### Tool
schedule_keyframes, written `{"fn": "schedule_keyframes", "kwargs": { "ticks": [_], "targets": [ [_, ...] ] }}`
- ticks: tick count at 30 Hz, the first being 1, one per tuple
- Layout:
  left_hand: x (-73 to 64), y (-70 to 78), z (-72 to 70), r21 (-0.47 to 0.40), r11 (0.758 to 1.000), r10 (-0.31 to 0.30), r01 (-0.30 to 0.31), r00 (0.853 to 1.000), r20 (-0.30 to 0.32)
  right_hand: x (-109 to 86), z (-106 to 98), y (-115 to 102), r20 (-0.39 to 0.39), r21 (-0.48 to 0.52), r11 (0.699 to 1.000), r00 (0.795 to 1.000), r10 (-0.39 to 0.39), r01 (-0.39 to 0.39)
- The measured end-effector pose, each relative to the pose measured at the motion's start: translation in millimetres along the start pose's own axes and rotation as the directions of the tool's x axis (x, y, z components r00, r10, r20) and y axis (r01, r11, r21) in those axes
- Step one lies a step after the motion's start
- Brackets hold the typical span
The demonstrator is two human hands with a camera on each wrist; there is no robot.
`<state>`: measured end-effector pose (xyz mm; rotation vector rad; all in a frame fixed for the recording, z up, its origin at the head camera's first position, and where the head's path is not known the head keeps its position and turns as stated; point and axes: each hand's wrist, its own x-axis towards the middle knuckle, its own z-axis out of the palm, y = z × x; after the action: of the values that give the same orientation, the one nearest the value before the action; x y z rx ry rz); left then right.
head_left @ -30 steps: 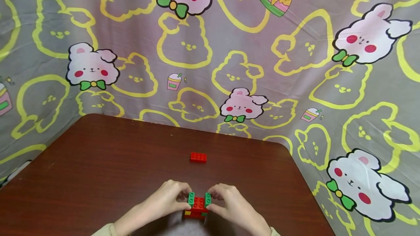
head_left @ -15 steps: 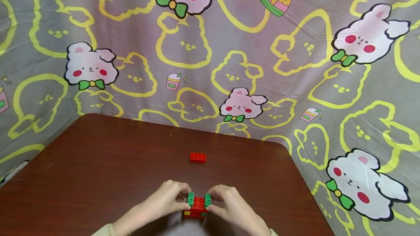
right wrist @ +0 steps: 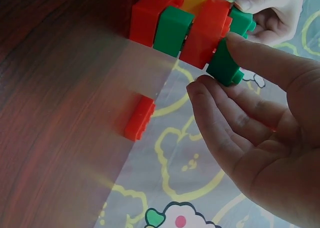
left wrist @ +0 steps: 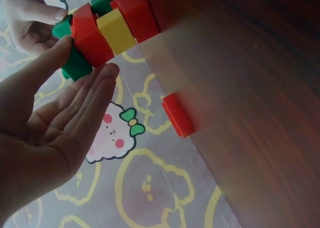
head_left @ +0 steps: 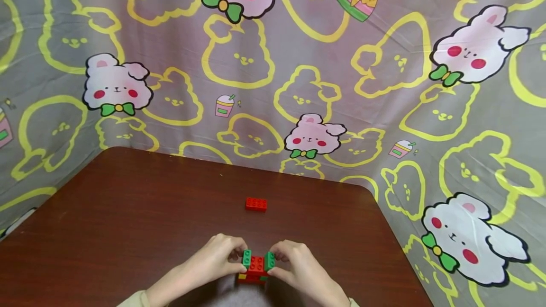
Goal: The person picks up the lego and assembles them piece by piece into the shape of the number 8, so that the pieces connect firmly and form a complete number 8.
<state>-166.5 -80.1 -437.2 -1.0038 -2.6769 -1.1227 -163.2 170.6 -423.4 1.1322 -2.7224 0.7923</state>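
A small stack of toy building bricks stands near the table's front edge. Its upper red brick [head_left: 256, 264] lies over a yellow brick [left wrist: 116, 32] on the left and a green brick [right wrist: 172, 30] on the right, with another red brick [left wrist: 136, 14] at the bottom. My left hand [head_left: 218, 256] pinches a narrow green brick [head_left: 246, 259] at the stack's left end between thumb and fingers. With my right hand [head_left: 299, 263] I pinch a second narrow green brick [head_left: 269, 260] at the right end; this one leans outward. Fingertips partly cover both green bricks.
A loose red brick [head_left: 256, 204] lies on the dark wooden table [head_left: 162, 203], beyond the stack. A patterned cloth [head_left: 256, 155] hangs behind the table and along its sides.
The right green brick has tipped from level to leaning outward in my right hand. My left hand and the left green brick look unmoved; the view has shifted slightly.
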Motion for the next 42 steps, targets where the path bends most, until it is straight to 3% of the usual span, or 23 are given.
{"fn": "schedule_keyframes", "kwargs": {
  "ticks": [22,27,35,42],
  "targets": [
    [0.7,-2.0,0.9,0.022,1.000,0.020,-0.019,1.000,-0.018,10.2,-2.2,-1.7,0.074,0.059,0.996,0.996,0.058,-0.062],
    [0.6,-1.7,0.7,0.018,1.000,0.020,-0.019,1.000,-0.015,12.0,-2.7,-1.6,0.105,0.098,0.989,0.990,0.097,-0.108],
    [1.0,-1.3,0.2,0.011,1.000,0.015,-0.015,1.000,-0.019,10.0,-2.0,0.0,0.088,0.170,0.974,0.987,0.137,-0.151],
    [-1.5,-3.5,2.5,-0.019,1.000,0.002,-0.002,1.000,-0.021,7.4,2.1,2.8,0.059,0.201,0.971,0.991,0.120,-0.130]
  ]
}}
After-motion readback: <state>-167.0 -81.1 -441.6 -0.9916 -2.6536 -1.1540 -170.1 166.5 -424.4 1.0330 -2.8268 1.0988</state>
